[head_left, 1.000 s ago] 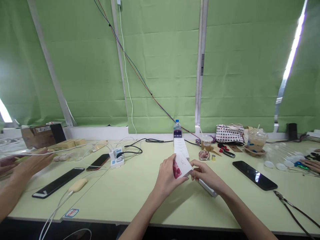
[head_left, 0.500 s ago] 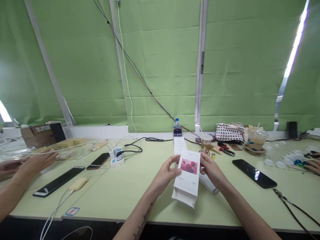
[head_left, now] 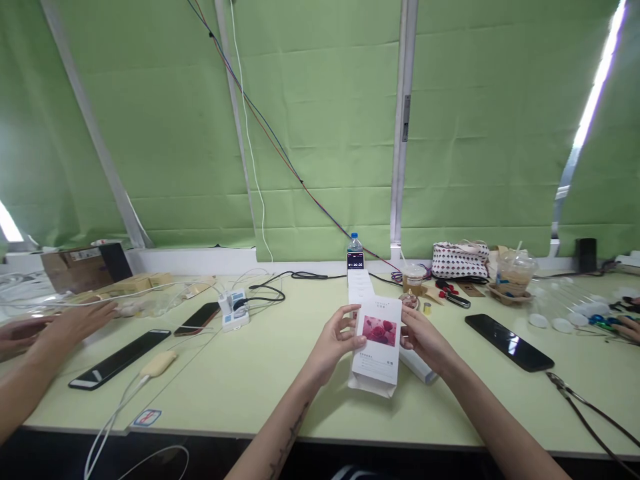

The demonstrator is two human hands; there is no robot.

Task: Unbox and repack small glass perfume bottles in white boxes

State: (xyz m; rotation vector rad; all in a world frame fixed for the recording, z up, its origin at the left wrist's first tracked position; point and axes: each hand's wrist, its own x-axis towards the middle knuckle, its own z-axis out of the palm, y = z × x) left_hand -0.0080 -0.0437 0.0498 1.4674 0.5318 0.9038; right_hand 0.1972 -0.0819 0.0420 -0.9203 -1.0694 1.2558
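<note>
A white carton with a pink rose picture (head_left: 379, 350) is held upright above the table, its printed face towards me. My left hand (head_left: 336, 343) grips its left edge, thumb on the front and fingers mostly behind. At the upper right edge my right hand (head_left: 425, 333) is closed on the same carton, some fingers hidden behind it. The lower end shows a folded white edge; whether it is sealed I cannot tell. Behind it runs a row of white cartons (head_left: 361, 287), and another white box (head_left: 418, 365) lies partly under my right hand.
A phone with a timer (head_left: 355, 261) leans on a bottle (head_left: 355, 241). Right are a black phone (head_left: 509, 342), pliers (head_left: 563, 385) and drink cups (head_left: 414, 277). Left are a power strip (head_left: 235, 313), phones, and another person's hands (head_left: 75, 327). A third person's hand (head_left: 627, 329) shows far right.
The carton's lower end has risen a little and its hanging bottom part looks shorter. Both hands keep their hold. The view has shifted slightly, and the timer phone's screen now reads clearly.
</note>
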